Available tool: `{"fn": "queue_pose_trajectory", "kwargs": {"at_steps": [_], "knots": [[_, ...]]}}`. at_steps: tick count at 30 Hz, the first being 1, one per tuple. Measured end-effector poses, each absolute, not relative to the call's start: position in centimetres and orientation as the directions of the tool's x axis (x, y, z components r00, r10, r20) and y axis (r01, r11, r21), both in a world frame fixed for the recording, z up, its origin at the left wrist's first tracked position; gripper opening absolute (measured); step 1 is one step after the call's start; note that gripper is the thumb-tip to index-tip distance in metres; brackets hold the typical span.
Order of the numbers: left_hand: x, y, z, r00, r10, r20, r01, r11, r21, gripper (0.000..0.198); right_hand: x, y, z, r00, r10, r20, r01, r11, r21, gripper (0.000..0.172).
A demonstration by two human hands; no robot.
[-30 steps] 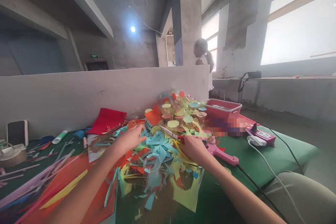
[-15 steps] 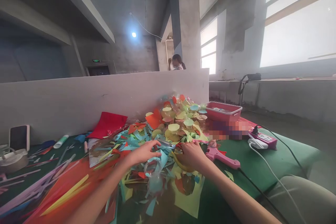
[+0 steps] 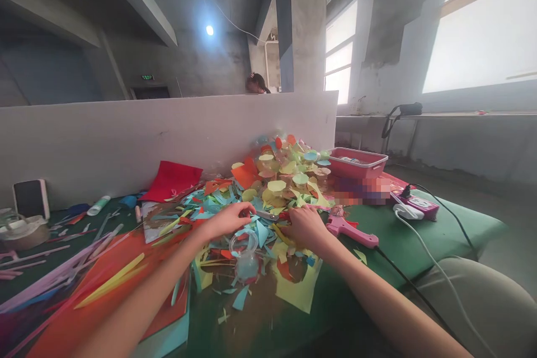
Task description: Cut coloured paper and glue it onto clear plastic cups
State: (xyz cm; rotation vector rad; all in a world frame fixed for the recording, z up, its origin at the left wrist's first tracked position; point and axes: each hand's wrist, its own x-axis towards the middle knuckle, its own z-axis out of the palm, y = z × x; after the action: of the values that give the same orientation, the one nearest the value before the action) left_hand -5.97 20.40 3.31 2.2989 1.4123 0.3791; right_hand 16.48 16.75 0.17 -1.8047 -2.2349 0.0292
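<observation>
My right hand (image 3: 308, 224) is closed around the red handle of a pair of scissors (image 3: 268, 216), whose metal blades point left. Facing it, my left hand (image 3: 230, 218) has its fingers curled together at the blade tips; whatever sits between them is too small to make out. Below the hands stands a small clear plastic cup (image 3: 247, 268) with its round lid (image 3: 243, 243) flipped up. Blue, yellow and orange paper scraps (image 3: 262, 232) lie all around, and a cut yellow sheet (image 3: 300, 291) is under my right wrist.
Behind the hands rises a heap of clear cups with paper discs (image 3: 277, 185). To the right are a pink glue gun (image 3: 352, 232), a pink basket (image 3: 358, 163) and a power strip (image 3: 423, 207) with cables. Paper strips (image 3: 113, 279) and a phone (image 3: 31, 199) are at left.
My left hand's fingers have drawn together near the scissors' tips, where thumb and fingers were apart before. My right hand keeps hold of the scissors. The view has tilted down slightly.
</observation>
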Motion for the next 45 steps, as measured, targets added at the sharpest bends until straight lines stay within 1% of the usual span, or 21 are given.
{"fn": "queue_pose_trajectory", "kwargs": {"at_steps": [2,4,6,8,10,12,16,19,21,23,27,30,34,36,38,41,45], "knots": [[-6.1,20.4,3.5,0.442,0.897,0.027,0.785,-0.402,0.471,0.033,16.5,16.6,0.4,-0.178,0.957,0.227,0.958,0.222,-0.182,0.031],[-6.3,20.4,3.8,0.441,0.897,0.043,0.785,-0.408,0.466,0.032,16.4,16.4,0.7,-0.179,0.944,0.278,0.954,0.236,-0.187,0.03],[-6.5,20.6,4.2,0.442,0.895,0.059,0.783,-0.417,0.462,0.031,16.1,16.2,0.7,-0.233,0.913,0.335,0.925,0.315,-0.215,0.03],[-6.7,20.7,4.7,0.446,0.892,0.079,0.793,-0.435,0.426,0.033,15.6,15.8,0.5,-0.346,0.861,0.374,0.858,0.451,-0.245,0.032],[-6.9,20.7,5.3,0.434,0.894,0.109,0.812,-0.44,0.384,0.034,15.1,15.4,0.2,-0.467,0.803,0.371,0.781,0.571,-0.253,0.039],[-7.0,20.7,5.8,0.424,0.897,0.127,0.819,-0.44,0.368,0.036,14.8,15.0,-0.1,-0.557,0.759,0.337,0.734,0.639,-0.229,0.044],[-7.0,20.6,6.2,0.404,0.904,0.138,0.834,-0.426,0.352,0.039,14.7,15.1,-0.7,-0.621,0.732,0.28,0.722,0.673,-0.161,0.038],[-6.8,20.6,6.1,0.417,0.897,0.146,0.828,-0.441,0.346,0.039,15.0,15.4,-0.9,-0.623,0.727,0.29,0.713,0.68,-0.172,0.031],[-6.7,20.5,6.1,0.414,0.899,0.144,0.828,-0.438,0.35,0.039,15.2,15.5,-0.8,-0.614,0.726,0.309,0.696,0.683,-0.221,0.026],[-6.4,20.2,6.4,0.394,0.909,0.138,0.836,-0.416,0.356,0.038,15.4,15.6,-0.8,-0.586,0.737,0.335,0.67,0.674,-0.311,0.023],[-5.9,19.3,7.4,0.347,0.922,0.169,0.833,-0.386,0.397,0.036,15.6,16.0,-0.7,-0.446,0.793,0.416,0.569,0.61,-0.551,0.023],[-5.3,18.6,8.0,0.344,0.915,0.213,0.81,-0.403,0.426,0.034,15.7,16.4,-0.6,-0.336,0.819,0.465,0.477,0.574,-0.666,0.023],[-3.9,17.0,8.5,0.404,0.89,0.212,0.762,-0.456,0.46,0.035,15.6,16.4,-0.3,-0.282,0.814,0.508,0.281,0.576,-0.767,0.02],[-3.3,16.1,8.5,0.44,0.881,0.171,0.747,-0.465,0.474,0.037,15.6,16.3,0.0,-0.278,0.82,0.501,0.17,0.555,-0.814,0.022],[-2.7,15.5,8.4,0.461,0.878,0.128,0.735,-0.459,0.498,0.043,15.6,16.1,0.3,-0.276,0.826,0.492,0.098,0.534,-0.84,0.024],[-2.5,15.4,7.8,0.462,0.879,0.119,0.705,-0.446,0.551,0.051,15.7,15.9,0.7,-0.273,0.829,0.487,0.09,0.526,-0.845,0.023],[-2.8,16.2,7.0,0.455,0.877,0.155,0.645,-0.444,0.622,0.049,15.6,15.9,0.8,-0.247,0.828,0.504,0.059,0.532,-0.845,0.023]]}}
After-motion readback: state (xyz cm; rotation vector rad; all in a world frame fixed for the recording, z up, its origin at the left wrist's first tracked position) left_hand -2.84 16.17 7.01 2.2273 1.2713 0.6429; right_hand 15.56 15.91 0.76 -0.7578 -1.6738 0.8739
